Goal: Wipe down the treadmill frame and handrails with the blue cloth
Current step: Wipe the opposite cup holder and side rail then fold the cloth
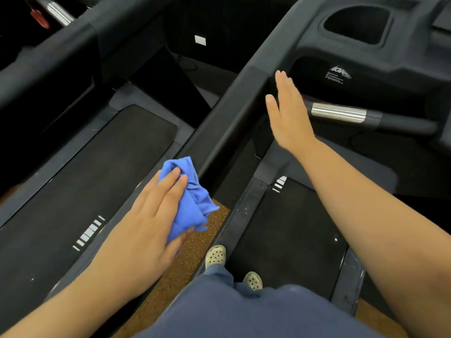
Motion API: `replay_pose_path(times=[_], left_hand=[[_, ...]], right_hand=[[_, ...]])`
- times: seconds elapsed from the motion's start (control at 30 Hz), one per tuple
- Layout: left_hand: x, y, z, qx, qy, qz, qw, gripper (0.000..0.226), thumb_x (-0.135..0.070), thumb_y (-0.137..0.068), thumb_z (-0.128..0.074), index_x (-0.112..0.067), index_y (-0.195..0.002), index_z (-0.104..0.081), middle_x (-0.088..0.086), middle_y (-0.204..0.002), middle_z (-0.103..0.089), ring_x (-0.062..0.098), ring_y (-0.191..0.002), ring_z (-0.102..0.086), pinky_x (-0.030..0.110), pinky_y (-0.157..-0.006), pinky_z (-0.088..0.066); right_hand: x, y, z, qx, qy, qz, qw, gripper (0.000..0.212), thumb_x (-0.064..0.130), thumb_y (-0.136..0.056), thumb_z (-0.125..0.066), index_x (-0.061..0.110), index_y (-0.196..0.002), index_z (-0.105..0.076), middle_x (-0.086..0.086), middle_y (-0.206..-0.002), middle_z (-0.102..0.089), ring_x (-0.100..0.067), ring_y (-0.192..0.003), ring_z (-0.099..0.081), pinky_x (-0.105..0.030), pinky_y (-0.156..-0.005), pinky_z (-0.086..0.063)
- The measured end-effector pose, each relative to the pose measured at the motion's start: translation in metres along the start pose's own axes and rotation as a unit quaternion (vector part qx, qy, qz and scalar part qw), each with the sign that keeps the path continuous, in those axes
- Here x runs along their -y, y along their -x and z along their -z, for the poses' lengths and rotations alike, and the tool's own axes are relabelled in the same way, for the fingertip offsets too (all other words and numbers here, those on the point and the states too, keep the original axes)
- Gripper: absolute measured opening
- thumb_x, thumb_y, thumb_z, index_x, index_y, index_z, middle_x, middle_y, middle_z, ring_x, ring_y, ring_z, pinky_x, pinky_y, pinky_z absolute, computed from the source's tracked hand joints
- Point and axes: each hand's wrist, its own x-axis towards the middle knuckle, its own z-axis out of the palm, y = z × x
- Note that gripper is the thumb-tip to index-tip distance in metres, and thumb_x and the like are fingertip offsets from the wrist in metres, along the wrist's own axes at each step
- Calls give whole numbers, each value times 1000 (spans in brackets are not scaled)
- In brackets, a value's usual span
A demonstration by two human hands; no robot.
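A bunched blue cloth sits at the lower end of the black side handrail, which runs diagonally up toward the console. My left hand holds the cloth, fingers over its top and thumb under it. My right hand is flat with straight fingers, just right of the handrail's upper stretch and beside it; whether it touches is unclear. It holds nothing.
The console with a cup recess is at top right, with a chrome-capped grip bar below it. Treadmill belts lie at left and under my feet. A brown speckled floor strip runs between the machines.
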Motion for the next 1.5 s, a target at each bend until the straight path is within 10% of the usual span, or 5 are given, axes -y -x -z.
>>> replay_pose_path(times=[0.63, 0.77, 0.97, 1.2, 1.5], left_hand=[[-25, -299, 14, -21, 159, -73, 984, 61, -44, -83, -50, -6, -131, -47, 10, -136, -50, 22, -121, -50, 33, -102, -37], [11, -317, 15, 89, 439, 6, 894, 25, -41, -84, -53, -16, -83, -52, 1, -64, -62, 7, -43, -46, 18, -42, -30], [22, -231, 9, 137, 665, 93, 728, 45, -21, -101, -32, -19, -65, -59, -11, -34, -45, -3, -27, -44, 8, -34, -36], [7, -154, 4, -9, 147, 18, 989, 65, -42, -88, -52, -16, -143, -33, 16, -138, -45, 31, -121, -48, 38, -104, -37], [-8, -246, 5, -30, 86, -85, 992, 73, -44, -91, -48, -5, -147, -24, 18, -148, -30, 34, -132, -36, 37, -109, -27]], right_hand=[[7, -4, -33, 30, -229, -117, 966, 56, 28, -104, -25, 20, -152, 2, 3, -161, 2, -7, -143, -14, -9, -102, -16], [10, -3, -33, 29, -211, -133, 968, 54, 22, -104, -22, 15, -151, 4, 0, -160, 8, -7, -145, -4, 0, -96, -8], [12, -1, -39, 30, -235, -134, 962, 54, 23, -105, -20, 12, -150, 9, -3, -159, 13, -9, -145, 2, 14, -86, -5], [12, -2, -39, 37, -223, -150, 962, 53, 21, -105, -17, 9, -149, 10, -6, -159, 15, -12, -146, 7, 11, -91, -3], [21, -1, -38, 22, -249, -197, 948, 59, 36, -102, -26, 24, -151, 4, 3, -160, -9, -12, -143, -21, -22, -111, -18]])
